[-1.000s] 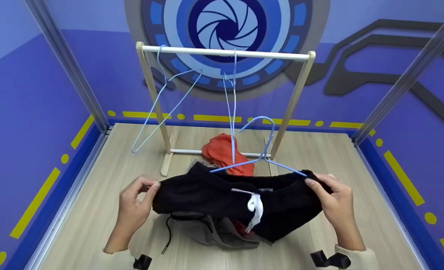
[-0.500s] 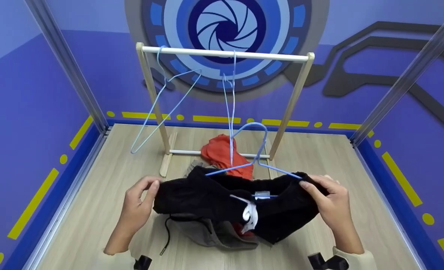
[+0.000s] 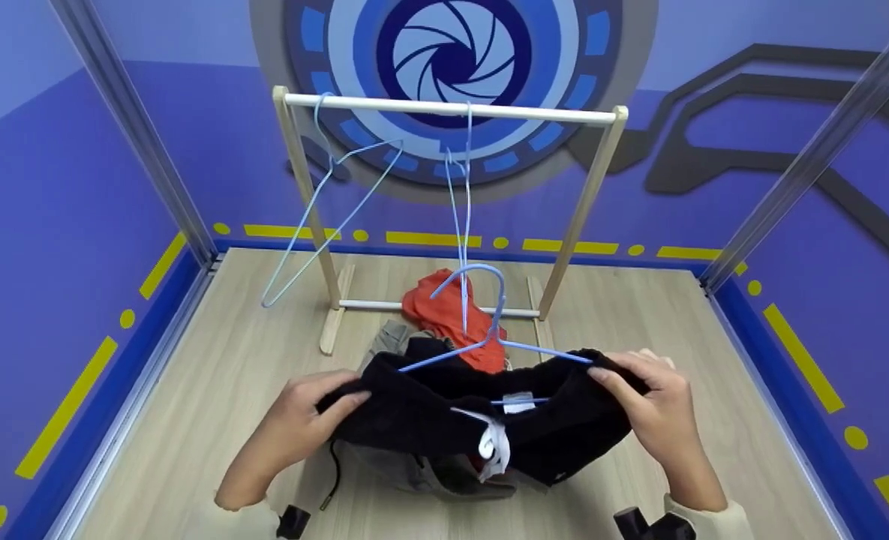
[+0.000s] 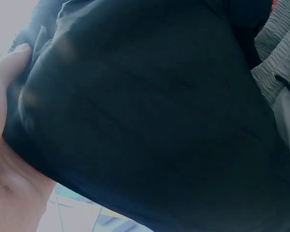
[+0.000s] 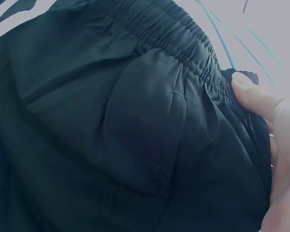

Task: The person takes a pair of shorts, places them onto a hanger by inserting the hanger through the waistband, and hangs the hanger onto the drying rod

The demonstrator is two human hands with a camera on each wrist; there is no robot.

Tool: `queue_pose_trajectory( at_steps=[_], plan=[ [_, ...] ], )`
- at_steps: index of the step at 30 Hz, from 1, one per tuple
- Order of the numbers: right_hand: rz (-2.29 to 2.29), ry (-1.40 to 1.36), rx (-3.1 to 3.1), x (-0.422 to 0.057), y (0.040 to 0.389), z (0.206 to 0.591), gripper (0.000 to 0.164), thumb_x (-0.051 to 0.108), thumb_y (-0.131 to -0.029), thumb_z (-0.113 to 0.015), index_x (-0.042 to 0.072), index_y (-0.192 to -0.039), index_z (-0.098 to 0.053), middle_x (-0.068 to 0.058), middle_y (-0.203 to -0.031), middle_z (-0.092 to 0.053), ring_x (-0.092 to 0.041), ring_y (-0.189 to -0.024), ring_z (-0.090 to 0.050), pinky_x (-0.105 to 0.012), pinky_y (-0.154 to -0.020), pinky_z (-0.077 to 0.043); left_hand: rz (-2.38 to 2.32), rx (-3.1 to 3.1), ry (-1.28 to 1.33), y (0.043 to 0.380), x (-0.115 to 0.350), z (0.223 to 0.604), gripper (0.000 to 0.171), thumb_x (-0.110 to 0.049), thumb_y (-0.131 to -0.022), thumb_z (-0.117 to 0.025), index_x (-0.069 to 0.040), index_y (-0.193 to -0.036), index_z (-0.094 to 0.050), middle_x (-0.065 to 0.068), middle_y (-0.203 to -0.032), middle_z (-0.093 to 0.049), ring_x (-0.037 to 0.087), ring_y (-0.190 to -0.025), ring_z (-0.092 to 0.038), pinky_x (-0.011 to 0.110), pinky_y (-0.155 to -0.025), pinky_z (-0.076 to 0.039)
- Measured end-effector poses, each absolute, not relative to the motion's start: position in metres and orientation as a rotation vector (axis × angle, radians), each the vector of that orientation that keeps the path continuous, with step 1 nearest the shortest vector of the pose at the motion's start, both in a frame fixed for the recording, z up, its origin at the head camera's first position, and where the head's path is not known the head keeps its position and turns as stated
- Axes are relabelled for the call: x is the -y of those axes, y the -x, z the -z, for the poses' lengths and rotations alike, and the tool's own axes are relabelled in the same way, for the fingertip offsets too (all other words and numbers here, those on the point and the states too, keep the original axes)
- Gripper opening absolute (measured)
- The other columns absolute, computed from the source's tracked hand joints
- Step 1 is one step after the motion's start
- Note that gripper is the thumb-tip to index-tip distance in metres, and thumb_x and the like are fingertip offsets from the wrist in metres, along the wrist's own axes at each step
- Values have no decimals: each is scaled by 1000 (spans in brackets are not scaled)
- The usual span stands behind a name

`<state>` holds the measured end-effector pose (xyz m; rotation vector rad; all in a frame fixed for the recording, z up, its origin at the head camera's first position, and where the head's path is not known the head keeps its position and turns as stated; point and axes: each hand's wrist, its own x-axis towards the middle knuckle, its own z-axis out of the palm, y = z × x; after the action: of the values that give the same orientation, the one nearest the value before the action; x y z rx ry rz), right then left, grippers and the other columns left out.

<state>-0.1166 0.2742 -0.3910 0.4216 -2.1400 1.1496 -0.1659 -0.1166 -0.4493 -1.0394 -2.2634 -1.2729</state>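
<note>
Black shorts (image 3: 414, 420) with a gathered waistband and a white drawstring (image 3: 494, 448) are held up between both hands. My left hand (image 3: 305, 420) pinches the left side of the waist, thumb in front. At the right end of the waistband my right hand (image 3: 658, 397) grips the cloth, its thumb close to the hanger's tip. A blue hanger (image 3: 495, 322) sits inside the waist opening, its hook upright and pointing left. Its lower bar shows by a white label (image 3: 519, 403). In the right wrist view, the thumb presses on the elastic waistband (image 5: 198, 53).
A wooden rack (image 3: 444, 106) stands behind, with thin blue hangers (image 3: 331, 225) on its rod. Under it lies a red-orange garment (image 3: 444, 307). Grey clothing (image 3: 391, 469) with a black cord lies on the table (image 3: 166, 420) below the shorts. Blue walls enclose three sides.
My left hand has moved right and inward along the shorts, bunching their left side. The hanger has shifted left and down, its lower bar now inside the waist. My right hand moved slightly left.
</note>
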Motion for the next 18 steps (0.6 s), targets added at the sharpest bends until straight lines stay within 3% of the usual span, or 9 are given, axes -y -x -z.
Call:
queue_pose_trajectory(
  at_steps=[3,6,10,13,18],
  plan=[
    [-1141,-421,2182,-280,120,400,25,-9,-68,-72,9,-84,-72,-2,-75,-68,-6,-72,-55,-19,-71,-32,1363,2209,1132,166,117,450,18,-1,-84,-61,-16,-95,-64,-5,-84,-64,6,-75,-61,17,-68,-46],
    [-1179,-432,2265,-290,122,412,24,-3,-72,-72,13,-90,-71,0,-81,-68,-6,-76,-57,-16,-72,-38,1437,2162,1174,167,119,451,19,4,-83,-60,-14,-80,-58,-4,-66,-49,2,-61,-46,16,-56,-38],
    [-1244,-423,2406,-300,122,419,22,4,-76,-71,15,-95,-70,1,-87,-69,-5,-80,-60,-14,-71,-45,1483,2161,1188,166,121,450,25,2,-84,-60,-13,-70,-46,-3,-61,-27,-2,-57,-29,19,-48,-29],
    [-1233,-423,2488,-307,120,421,23,6,-77,-71,17,-96,-70,3,-90,-69,-3,-83,-62,-12,-73,-45,1518,2146,1198,167,123,451,26,3,-84,-60,-13,-68,-45,-3,-61,-27,-3,-57,-29,21,-47,-29],
    [-1209,-519,2587,-316,117,421,20,6,-78,-70,22,-89,-69,7,-89,-68,-3,-84,-62,-12,-75,-44,1570,2134,1230,166,128,453,23,8,-82,-59,-13,-74,-54,-2,-63,-40,0,-59,-38,19,-51,-35]
  ],
)
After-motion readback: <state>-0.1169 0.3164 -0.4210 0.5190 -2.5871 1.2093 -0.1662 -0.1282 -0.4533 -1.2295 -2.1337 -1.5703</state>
